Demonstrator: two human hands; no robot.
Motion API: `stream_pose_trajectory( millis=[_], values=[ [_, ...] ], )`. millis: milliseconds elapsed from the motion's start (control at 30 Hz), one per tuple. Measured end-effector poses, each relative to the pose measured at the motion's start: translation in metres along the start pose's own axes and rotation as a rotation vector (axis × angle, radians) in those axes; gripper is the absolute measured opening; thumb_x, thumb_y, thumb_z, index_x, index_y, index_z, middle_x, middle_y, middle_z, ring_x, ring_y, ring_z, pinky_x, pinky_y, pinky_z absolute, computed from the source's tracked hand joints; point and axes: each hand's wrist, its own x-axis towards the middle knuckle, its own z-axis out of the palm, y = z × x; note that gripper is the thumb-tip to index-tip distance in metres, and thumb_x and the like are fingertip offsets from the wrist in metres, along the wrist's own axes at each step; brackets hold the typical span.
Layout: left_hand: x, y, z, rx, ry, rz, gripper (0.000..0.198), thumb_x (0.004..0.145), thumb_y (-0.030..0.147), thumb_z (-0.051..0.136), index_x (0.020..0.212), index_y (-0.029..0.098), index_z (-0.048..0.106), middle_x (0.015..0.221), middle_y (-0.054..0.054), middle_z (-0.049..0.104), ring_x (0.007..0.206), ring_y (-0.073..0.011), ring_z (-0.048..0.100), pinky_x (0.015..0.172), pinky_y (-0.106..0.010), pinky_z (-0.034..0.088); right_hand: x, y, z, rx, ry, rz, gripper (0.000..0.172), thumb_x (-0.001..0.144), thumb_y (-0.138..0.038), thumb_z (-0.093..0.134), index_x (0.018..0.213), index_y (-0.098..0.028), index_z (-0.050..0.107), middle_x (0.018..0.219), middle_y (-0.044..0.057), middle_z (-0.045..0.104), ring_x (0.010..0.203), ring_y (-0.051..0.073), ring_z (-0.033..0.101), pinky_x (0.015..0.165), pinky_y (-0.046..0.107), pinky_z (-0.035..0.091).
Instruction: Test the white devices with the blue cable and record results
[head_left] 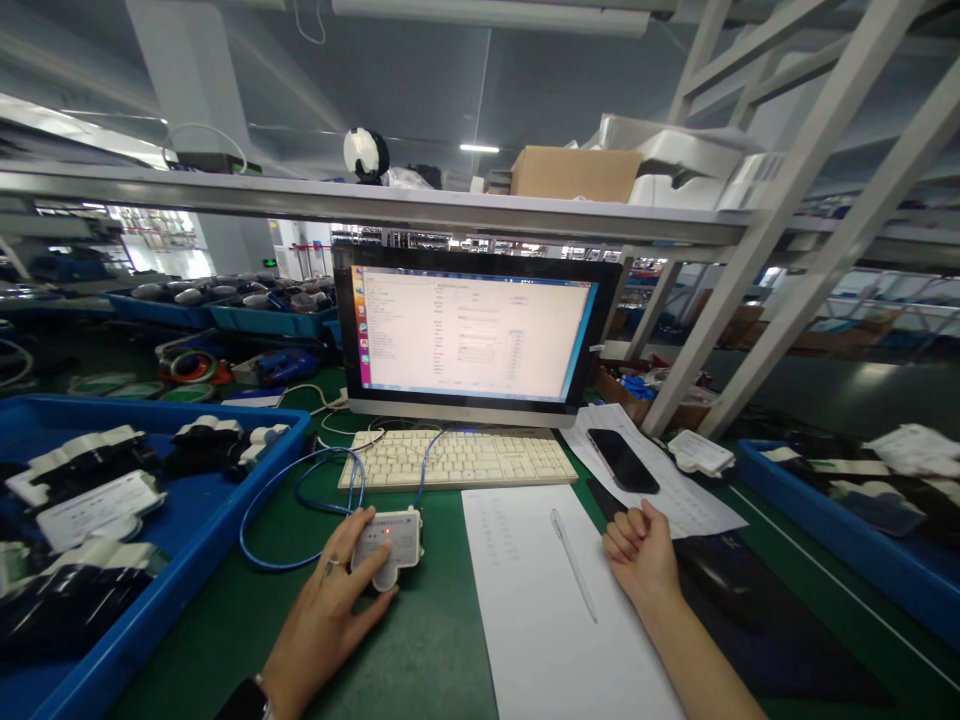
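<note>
My left hand rests on a small white device with a red light, fingers spread around and over it. A blue cable loops beside the device. My right hand is curled closed on the right edge of a white paper sheet; no object shows in it. A pen lies on that sheet. Behind them are a cream keyboard and a lit monitor showing a software window. A black phone lies on papers to the right.
At the left stands a blue tray of black and white devices. Another blue bin holds similar parts at the right. A black mouse sits on a dark pad beside my right forearm. A shelf crosses above the monitor.
</note>
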Motion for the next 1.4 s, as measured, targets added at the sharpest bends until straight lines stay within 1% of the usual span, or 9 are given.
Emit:
stream_pose_trajectory(
  millis=[167, 333, 567, 733, 900, 1000, 1200, 1400],
  values=[
    [-0.0007, 0.0008, -0.0004, 0.009, -0.012, -0.006, 0.037, 0.081, 0.027, 0.054, 0.118, 0.024, 0.047, 0.14, -0.01, 0.027, 0.126, -0.0294, 0.033, 0.095, -0.048, 0.044, -0.0014, -0.0014, 0.0022, 0.063, 0.049, 0.047, 0.041, 0.074, -0.033, 0.054, 0.047, -0.02, 0.025, 0.035, -0.01, 0.023, 0.028, 0.005, 0.016, 0.027, 0.02, 0.01],
    [-0.0003, 0.001, -0.001, 0.007, -0.025, -0.021, 0.037, 0.081, 0.027, 0.054, 0.118, 0.025, 0.047, 0.14, -0.009, 0.028, 0.126, -0.0293, 0.033, 0.095, -0.047, 0.044, -0.0025, -0.0015, 0.0027, 0.083, 0.049, 0.063, 0.041, 0.075, -0.033, 0.053, 0.047, -0.02, 0.026, 0.035, -0.01, 0.024, 0.028, 0.004, 0.017, 0.027, 0.02, 0.01],
    [0.0015, 0.0024, -0.0019, 0.006, 0.004, -0.008, 0.036, 0.081, 0.028, 0.055, 0.116, 0.023, 0.05, 0.139, -0.01, 0.03, 0.125, -0.0292, 0.036, 0.094, -0.045, 0.045, -0.003, -0.0027, 0.0035, 0.072, 0.054, 0.068, 0.044, 0.076, -0.037, 0.054, 0.047, -0.02, 0.026, 0.035, -0.009, 0.025, 0.027, 0.004, 0.019, 0.028, 0.021, 0.009],
    [0.0004, 0.0029, -0.0016, -0.008, 0.006, -0.018, 0.035, 0.08, 0.026, 0.055, 0.115, 0.023, 0.051, 0.14, -0.01, 0.03, 0.125, -0.0291, 0.036, 0.096, -0.044, 0.044, -0.0044, -0.0038, 0.0061, 0.114, 0.082, 0.097, 0.042, 0.078, -0.032, 0.051, 0.047, -0.019, 0.026, 0.034, -0.009, 0.025, 0.027, 0.004, 0.018, 0.028, 0.022, 0.009],
    [-0.0003, 0.0022, -0.0009, -0.013, -0.02, -0.028, 0.034, 0.08, 0.026, 0.055, 0.113, 0.022, 0.051, 0.14, -0.01, 0.029, 0.127, -0.0297, 0.033, 0.097, -0.045, 0.043, -0.0065, -0.005, 0.0086, 0.132, 0.103, 0.11, 0.04, 0.079, -0.029, 0.049, 0.047, -0.019, 0.027, 0.034, -0.008, 0.025, 0.027, 0.005, 0.018, 0.028, 0.023, 0.007],
    [-0.0006, 0.0016, -0.0007, -0.016, -0.025, -0.02, 0.033, 0.08, 0.025, 0.055, 0.113, 0.021, 0.051, 0.14, -0.011, 0.027, 0.128, -0.0297, 0.031, 0.097, -0.046, 0.042, -0.0068, -0.0052, 0.0082, 0.132, 0.1, 0.109, 0.04, 0.079, -0.029, 0.049, 0.047, -0.019, 0.027, 0.034, -0.008, 0.025, 0.027, 0.004, 0.018, 0.028, 0.022, 0.007],
    [-0.0004, 0.0013, -0.0001, -0.031, -0.014, -0.021, 0.034, 0.08, 0.025, 0.055, 0.114, 0.022, 0.051, 0.14, -0.01, 0.028, 0.127, -0.0297, 0.032, 0.097, -0.045, 0.042, -0.0045, -0.0039, 0.0056, 0.116, 0.086, 0.105, 0.04, 0.077, -0.03, 0.05, 0.047, -0.02, 0.027, 0.034, -0.009, 0.025, 0.027, 0.004, 0.019, 0.028, 0.022, 0.008],
    [-0.0005, 0.0012, 0.0002, -0.028, -0.039, -0.027, 0.036, 0.081, 0.025, 0.055, 0.116, 0.023, 0.048, 0.141, -0.011, 0.026, 0.128, -0.0297, 0.03, 0.097, -0.048, 0.042, -0.0057, -0.0041, 0.0067, 0.095, 0.085, 0.088, 0.04, 0.076, -0.03, 0.051, 0.047, -0.02, 0.027, 0.034, -0.009, 0.025, 0.027, 0.004, 0.019, 0.028, 0.022, 0.008]
  ],
)
